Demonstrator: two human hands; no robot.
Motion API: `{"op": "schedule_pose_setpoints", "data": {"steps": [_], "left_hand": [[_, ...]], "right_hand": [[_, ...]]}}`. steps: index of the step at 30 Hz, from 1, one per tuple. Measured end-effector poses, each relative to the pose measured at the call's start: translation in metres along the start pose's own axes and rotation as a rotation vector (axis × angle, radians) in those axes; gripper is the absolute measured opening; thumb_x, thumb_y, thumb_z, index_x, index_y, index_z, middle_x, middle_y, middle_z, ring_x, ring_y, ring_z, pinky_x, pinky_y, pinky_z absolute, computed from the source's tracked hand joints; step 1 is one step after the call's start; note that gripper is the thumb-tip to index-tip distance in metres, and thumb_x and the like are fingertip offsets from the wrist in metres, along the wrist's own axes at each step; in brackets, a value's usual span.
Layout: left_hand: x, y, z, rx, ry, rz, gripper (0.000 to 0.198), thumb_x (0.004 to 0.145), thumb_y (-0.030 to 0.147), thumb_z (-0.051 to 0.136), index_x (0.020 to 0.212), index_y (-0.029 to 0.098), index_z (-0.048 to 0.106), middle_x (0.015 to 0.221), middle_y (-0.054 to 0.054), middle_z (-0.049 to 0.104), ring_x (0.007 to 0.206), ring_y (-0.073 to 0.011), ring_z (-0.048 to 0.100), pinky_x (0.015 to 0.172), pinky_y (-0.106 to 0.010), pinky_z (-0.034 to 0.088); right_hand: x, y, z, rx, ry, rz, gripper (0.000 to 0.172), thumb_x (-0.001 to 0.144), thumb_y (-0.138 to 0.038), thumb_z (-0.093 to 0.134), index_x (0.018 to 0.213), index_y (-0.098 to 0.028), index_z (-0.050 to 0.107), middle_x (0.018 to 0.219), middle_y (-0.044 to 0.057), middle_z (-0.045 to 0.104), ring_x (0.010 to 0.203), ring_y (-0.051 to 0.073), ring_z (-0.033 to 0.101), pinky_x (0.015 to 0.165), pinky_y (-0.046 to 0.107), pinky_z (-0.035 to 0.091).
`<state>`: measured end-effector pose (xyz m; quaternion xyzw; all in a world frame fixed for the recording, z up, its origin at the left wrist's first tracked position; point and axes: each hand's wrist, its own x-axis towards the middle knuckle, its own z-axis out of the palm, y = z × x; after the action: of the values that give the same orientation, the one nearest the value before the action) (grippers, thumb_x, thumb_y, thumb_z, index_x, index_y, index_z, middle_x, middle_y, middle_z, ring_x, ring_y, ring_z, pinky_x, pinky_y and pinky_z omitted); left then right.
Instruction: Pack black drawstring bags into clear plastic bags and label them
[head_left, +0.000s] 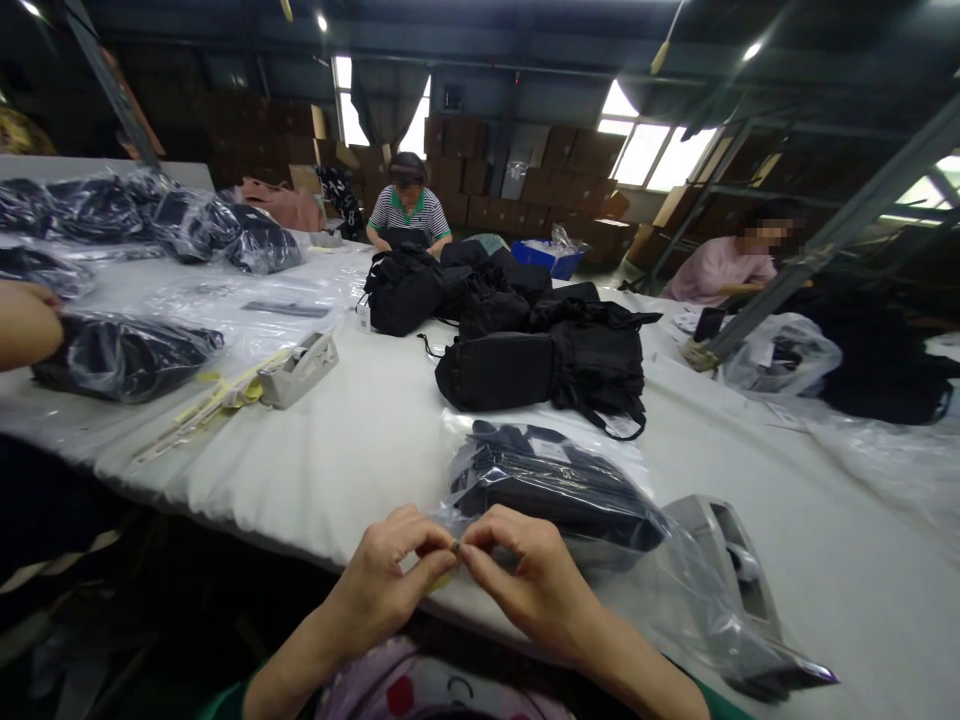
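Observation:
At the table's front edge, my left hand (390,568) and my right hand (529,572) meet fingertip to fingertip, each thumb pinched against its forefinger. Whatever sits between them is too small to make out; a yellowish bit shows beneath the left fingers. Just beyond my hands lies a clear plastic bag (652,520) with a folded black fabric item (547,485) inside. To the right of my right hand, a grey tape dispenser (731,565) stands partly behind the bag's loose plastic.
Black drawstring bags (540,365) are heaped past the plastic bag. Left of them stand another tape dispenser (300,370) and wrapped black packages (135,355), one beside a co-worker's arm (26,325). Two more people work across the table. A slanted metal post (832,230) rises at right.

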<state>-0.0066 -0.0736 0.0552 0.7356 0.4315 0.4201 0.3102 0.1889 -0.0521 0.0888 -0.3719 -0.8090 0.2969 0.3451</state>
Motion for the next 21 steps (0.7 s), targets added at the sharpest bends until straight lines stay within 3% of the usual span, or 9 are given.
{"op": "schedule_pose_setpoints", "data": {"steps": [3, 6, 9, 12, 14, 17, 21], "left_hand": [[0.000, 0.000, 0.009, 0.053, 0.009, 0.018, 0.023, 0.096, 0.024, 0.050, 0.074, 0.019, 0.055, 0.071, 0.001, 0.056, 0.071, -0.0130, 0.051, 0.068, -0.024, 0.039], [0.001, -0.002, 0.016, 0.098, 0.036, 0.095, 0.032, 0.098, 0.025, 0.042, 0.067, 0.018, 0.047, 0.065, 0.001, 0.050, 0.067, -0.0127, 0.047, 0.067, -0.025, 0.036], [-0.002, -0.008, 0.013, 0.074, 0.031, 0.060, 0.041, 0.096, 0.034, 0.047, 0.059, 0.018, 0.039, 0.057, 0.003, 0.042, 0.056, -0.0106, 0.041, 0.057, -0.024, 0.030], [-0.017, -0.024, -0.002, 0.056, 0.035, -0.174, 0.051, 0.093, 0.046, 0.050, 0.053, 0.018, 0.035, 0.050, 0.005, 0.035, 0.047, -0.0081, 0.033, 0.049, -0.023, 0.023], [-0.035, -0.043, -0.016, 0.124, 0.013, -0.346, 0.054, 0.090, 0.052, 0.051, 0.051, 0.017, 0.038, 0.048, 0.004, 0.035, 0.046, -0.0085, 0.034, 0.049, -0.023, 0.024], [-0.072, -0.076, -0.037, 0.300, -0.068, -0.556, 0.049, 0.083, 0.058, 0.056, 0.052, 0.019, 0.054, 0.049, 0.002, 0.047, 0.050, -0.0126, 0.046, 0.053, -0.022, 0.032], [-0.126, -0.113, -0.056, 0.399, -0.129, -0.783, 0.029, 0.078, 0.053, 0.057, 0.073, 0.030, 0.073, 0.068, -0.001, 0.069, 0.067, -0.0247, 0.066, 0.060, -0.026, 0.044]], "right_hand": [[-0.002, 0.005, 0.005, -0.100, 0.088, -0.124, 0.012, 0.088, -0.016, 0.060, 0.080, -0.017, 0.069, 0.075, 0.004, 0.068, 0.068, 0.015, 0.060, 0.064, 0.025, 0.045], [-0.002, 0.003, 0.004, -0.124, 0.094, -0.171, 0.014, 0.089, -0.017, 0.060, 0.085, -0.019, 0.073, 0.078, 0.005, 0.070, 0.069, 0.016, 0.061, 0.065, 0.027, 0.045], [0.000, -0.002, -0.005, -0.001, 0.099, 0.041, 0.013, 0.086, -0.024, 0.065, 0.078, -0.020, 0.074, 0.074, 0.004, 0.069, 0.067, 0.017, 0.060, 0.064, 0.028, 0.045], [-0.001, -0.004, -0.015, 0.370, 0.158, 0.431, 0.024, 0.084, -0.037, 0.069, 0.072, -0.017, 0.073, 0.065, 0.003, 0.065, 0.061, 0.015, 0.056, 0.060, 0.027, 0.042], [-0.003, -0.003, -0.018, 0.624, 0.162, 0.587, 0.031, 0.080, -0.044, 0.071, 0.072, -0.014, 0.073, 0.062, 0.002, 0.063, 0.058, 0.013, 0.052, 0.059, 0.025, 0.041], [-0.007, -0.002, -0.016, 0.823, 0.160, 0.701, 0.033, 0.075, -0.045, 0.076, 0.076, -0.012, 0.075, 0.068, 0.004, 0.065, 0.060, 0.012, 0.052, 0.061, 0.024, 0.041], [-0.010, -0.005, -0.008, 0.917, 0.193, 0.758, 0.030, 0.074, -0.042, 0.077, 0.078, -0.012, 0.076, 0.072, 0.005, 0.067, 0.062, 0.011, 0.052, 0.062, 0.023, 0.040]]}}
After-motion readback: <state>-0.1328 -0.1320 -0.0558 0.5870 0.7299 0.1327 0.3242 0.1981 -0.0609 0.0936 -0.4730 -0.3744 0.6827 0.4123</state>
